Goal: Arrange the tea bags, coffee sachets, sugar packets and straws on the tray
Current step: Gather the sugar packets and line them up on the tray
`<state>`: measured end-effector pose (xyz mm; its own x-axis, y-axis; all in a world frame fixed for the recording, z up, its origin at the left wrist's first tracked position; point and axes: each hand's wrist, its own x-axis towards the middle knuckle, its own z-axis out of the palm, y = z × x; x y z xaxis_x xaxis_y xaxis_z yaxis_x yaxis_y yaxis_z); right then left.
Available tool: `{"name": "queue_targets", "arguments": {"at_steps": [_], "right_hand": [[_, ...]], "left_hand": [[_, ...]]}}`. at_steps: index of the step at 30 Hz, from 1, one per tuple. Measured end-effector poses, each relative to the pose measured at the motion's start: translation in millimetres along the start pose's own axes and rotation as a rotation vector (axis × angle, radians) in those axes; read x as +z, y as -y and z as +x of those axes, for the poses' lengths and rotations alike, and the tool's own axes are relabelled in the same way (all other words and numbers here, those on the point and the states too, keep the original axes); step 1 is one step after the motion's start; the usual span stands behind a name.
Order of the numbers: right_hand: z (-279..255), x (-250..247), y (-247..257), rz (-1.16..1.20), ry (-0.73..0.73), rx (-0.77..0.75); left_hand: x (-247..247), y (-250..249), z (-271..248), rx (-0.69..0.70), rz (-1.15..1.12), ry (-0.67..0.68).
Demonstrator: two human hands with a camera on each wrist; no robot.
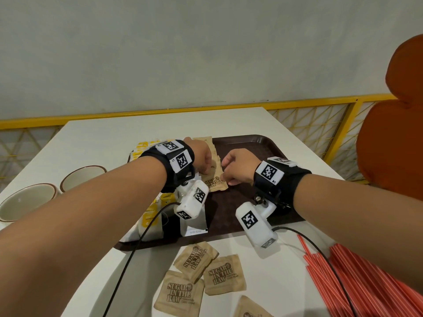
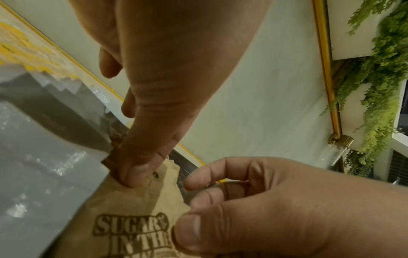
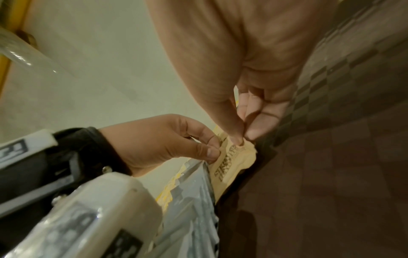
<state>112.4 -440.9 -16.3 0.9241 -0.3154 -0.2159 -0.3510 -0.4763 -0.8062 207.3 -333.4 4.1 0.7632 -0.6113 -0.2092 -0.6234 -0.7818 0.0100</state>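
Brown tray (image 1: pixel 256 145) on bench (image 1: pixel 103 133) holds sachets, sugar packets (image 1: pixel 215 179). Our left hand (image 1: pixel 199 156) and right hand (image 1: pixel 238 165) each pinch top packet, fingers curled.

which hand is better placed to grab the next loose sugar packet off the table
Probably the right hand. The loose sugar packets lie off the tray at its near edge, nearer that arm's side. The left hand is over the packet row, with silver sachets beneath its wrist.

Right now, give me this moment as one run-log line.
left hand: pinches sugar packet | right hand: pinches same packet | packet: on tray | off tray: loose sugar packets, straws
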Motion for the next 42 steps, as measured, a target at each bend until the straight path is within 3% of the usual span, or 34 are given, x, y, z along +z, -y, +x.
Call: {"name": "queue_targets", "arguments": {"at_steps": [9, 15, 18, 23, 28, 34, 42], "right_hand": [[2.3, 3.5, -6.0, 0.012, 0.0, 0.01], [1.0, 1.8, -8.2, -0.032, -0.028, 0.016], [2.8, -1.7, -7.3, 0.066, -0.071, 0.038], [11.9, 6.1, -4.4, 0.105, -0.109, 0.045], [14.9, 18.3, -3.5, 0.036, -0.045, 0.024], [19.2, 13.3, 0.5, 0.075, -0.198, -0.016], [24.2, 13.6, -2.0, 0.079, -0.187, -0.004]], "left_hand": [[-4.6, 5.2, -1.4, 0.026, -0.102, -0.012], [-10.6, 23.9, -4.8, -0.071, -0.258, -0.228], [-11.6, 32.0, -9.2, -0.109, -0.284, -0.26], [-7.2, 34.9, -11.0, -0.143, -0.265, -0.232], [-4.0, 31.7, -12.4, -0.152, -0.242, -0.229], [-8.5, 33.5, -11.1, -0.151, -0.252, -0.21], [-4.0, 32.6, -3.8, -0.173, -0.225, -0.172]]}}
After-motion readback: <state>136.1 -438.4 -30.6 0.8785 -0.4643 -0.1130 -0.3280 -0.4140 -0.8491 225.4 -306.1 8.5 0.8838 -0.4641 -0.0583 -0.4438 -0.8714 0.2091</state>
